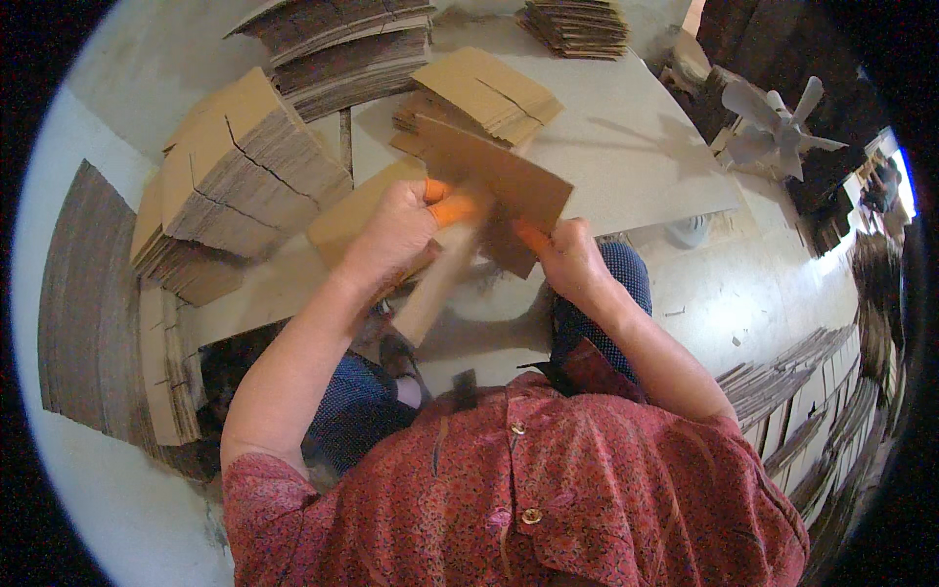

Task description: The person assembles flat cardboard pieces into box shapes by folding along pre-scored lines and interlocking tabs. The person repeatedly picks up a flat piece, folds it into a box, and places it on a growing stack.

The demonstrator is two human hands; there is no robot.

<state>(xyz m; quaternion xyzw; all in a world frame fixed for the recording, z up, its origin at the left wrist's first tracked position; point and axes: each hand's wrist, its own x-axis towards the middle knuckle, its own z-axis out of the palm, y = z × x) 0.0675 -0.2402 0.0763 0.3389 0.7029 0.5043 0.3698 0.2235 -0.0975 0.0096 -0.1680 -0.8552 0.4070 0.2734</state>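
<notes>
Red patterned shirt (548, 479) up front — and there's the brown cardboard sheet (499, 181), tilted between the two hands! The right hand (577, 259) pinches its lower right edge; the left hand (396, 223), in orange finger covers (455, 208), curls at its left side — too blurred to tell the grip. Beyond the sheet, a cardboard stack (489, 90); left of it, a bigger pile (249, 161).

Bluish-white wall (127, 489); pale, shiny floor (753, 308)
</notes>
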